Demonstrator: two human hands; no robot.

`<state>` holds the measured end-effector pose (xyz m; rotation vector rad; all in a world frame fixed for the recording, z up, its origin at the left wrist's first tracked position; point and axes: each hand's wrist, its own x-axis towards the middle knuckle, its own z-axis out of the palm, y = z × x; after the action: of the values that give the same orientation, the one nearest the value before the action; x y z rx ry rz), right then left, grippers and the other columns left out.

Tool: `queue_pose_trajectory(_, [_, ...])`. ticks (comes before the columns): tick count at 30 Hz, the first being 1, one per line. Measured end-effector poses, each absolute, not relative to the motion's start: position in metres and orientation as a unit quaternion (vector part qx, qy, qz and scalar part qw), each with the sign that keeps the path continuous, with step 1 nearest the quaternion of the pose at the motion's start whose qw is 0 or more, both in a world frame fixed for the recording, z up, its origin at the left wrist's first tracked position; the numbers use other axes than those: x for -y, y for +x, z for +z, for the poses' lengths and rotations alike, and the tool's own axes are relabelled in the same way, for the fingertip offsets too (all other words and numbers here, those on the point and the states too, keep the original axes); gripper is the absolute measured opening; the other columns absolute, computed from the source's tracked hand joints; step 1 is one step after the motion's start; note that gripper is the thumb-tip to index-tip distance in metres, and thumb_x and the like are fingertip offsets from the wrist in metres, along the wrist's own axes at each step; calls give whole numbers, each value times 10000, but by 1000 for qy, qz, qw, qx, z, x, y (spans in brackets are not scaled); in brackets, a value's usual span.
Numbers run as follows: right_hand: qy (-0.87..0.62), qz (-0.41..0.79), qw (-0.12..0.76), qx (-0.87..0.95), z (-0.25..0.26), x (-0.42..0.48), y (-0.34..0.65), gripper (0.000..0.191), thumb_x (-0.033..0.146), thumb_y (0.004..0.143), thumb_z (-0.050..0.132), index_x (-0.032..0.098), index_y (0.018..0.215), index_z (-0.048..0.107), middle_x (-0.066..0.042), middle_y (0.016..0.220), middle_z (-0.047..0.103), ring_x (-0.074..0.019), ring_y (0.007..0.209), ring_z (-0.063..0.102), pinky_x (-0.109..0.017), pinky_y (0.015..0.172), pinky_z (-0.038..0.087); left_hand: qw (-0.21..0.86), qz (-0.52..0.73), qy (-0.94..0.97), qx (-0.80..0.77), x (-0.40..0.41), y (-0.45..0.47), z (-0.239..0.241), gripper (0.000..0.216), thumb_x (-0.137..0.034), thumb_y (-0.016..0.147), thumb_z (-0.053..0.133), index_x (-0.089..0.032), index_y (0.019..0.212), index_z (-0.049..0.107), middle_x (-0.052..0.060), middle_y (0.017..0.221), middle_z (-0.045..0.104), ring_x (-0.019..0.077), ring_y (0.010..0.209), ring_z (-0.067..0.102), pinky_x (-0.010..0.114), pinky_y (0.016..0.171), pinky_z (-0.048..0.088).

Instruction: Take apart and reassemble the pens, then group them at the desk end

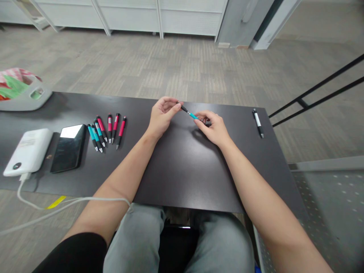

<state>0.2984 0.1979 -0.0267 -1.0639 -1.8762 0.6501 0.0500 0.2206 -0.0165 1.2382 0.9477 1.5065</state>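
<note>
Above the far part of the dark table, both my hands are on one teal and black pen [193,115]. My left hand [163,115] pinches its black end between thumb and fingers. My right hand [212,127] is closed around the other end, which the fingers partly hide. A small bright gap or silvery part shows between the black and teal sections; whether they are joined I cannot tell. Left of my left hand lie several pens, some teal and black [95,137], others red and black [115,128]. A white and black pen [258,123] lies apart near the right edge.
On the table's [182,174] left stand a white power bank [28,151] and a black phone [69,148]. A white cable [93,198] crosses my left forearm. A pale basket [31,96] with colourful items sits at the far left. Black metal bars [315,89] are at the right.
</note>
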Motion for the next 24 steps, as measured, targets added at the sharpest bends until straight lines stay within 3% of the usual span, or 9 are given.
queue_pose_trajectory(8, [-452, 238, 432, 743, -29, -199, 302, 320, 648, 1065, 826, 367, 1198, 901, -113, 1116, 868, -397, 1025, 778, -632, 1011, 665, 493, 567, 546, -371, -215, 50, -15, 654, -690, 718, 1157, -249, 990, 757, 72, 1089, 920, 257, 1059, 884, 387, 1015, 686])
queue_pose_trajectory(13, [-445, 245, 442, 740, -29, -200, 302, 391, 696, 1072, 815, 332, 1189, 900, -136, 1153, 860, -398, 1040, 791, -612, 1002, 664, 461, 558, 568, -392, -217, 46, -18, 641, -682, 715, 1152, -237, 1026, 811, 57, 1004, 899, 236, 965, 860, 358, 933, 663])
queue_pose_trajectory(20, [-449, 261, 430, 739, -28, -201, 301, 565, 837, 1126, 641, 324, 1084, 875, -118, 1018, 807, -374, 1020, 768, -568, 1005, 649, 432, 552, 585, -409, -216, 47, -15, 535, -620, 749, 1137, -229, 983, 857, 83, 1062, 909, 269, 1022, 867, 410, 1020, 674])
queue_pose_trajectory(24, [-455, 273, 438, 726, -26, -198, 299, 575, 858, 1021, 795, 314, 1201, 840, -102, 1051, 801, -338, 944, 734, -515, 908, 638, 426, 549, 591, -409, -215, 47, -12, 538, -631, 753, 1130, -224, 985, 864, 85, 1051, 905, 269, 1012, 867, 412, 1009, 677])
